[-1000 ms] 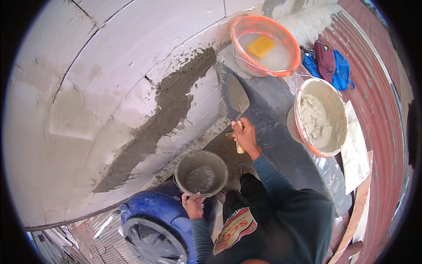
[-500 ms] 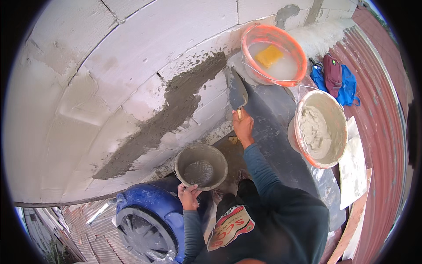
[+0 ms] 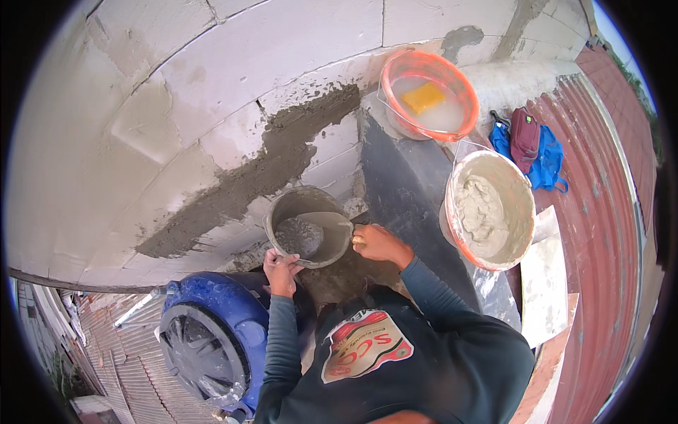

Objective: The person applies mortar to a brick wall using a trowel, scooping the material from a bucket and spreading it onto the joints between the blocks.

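My left hand (image 3: pixel 282 273) grips the near rim of a small grey bucket (image 3: pixel 329 253), which is tilted and has wet mortar (image 3: pixel 299 237) at its bottom. Closed around a wooden handle, my right hand (image 3: pixel 382 244) holds a trowel (image 3: pixel 326 220) whose blade reaches over the bucket's right rim into its inside. Beyond the bucket, a dark band of wet mortar (image 3: pixel 265 169) runs diagonally across the pale block wall (image 3: pixel 282 46).
An orange bucket (image 3: pixel 467 95) of cloudy water holds a yellow sponge (image 3: pixel 424 97). Right of me stands a bucket (image 3: pixel 524 212) of mortar. A blue barrel (image 3: pixel 244 311) is at my left. Blue and maroon bags (image 3: pixel 525 141) lie on a red corrugated roof (image 3: pixel 600 233).
My right hand has brought the trowel back from the wall corner, down and left into the small bucket. My left hand and the bucket have shifted slightly left and up in view.
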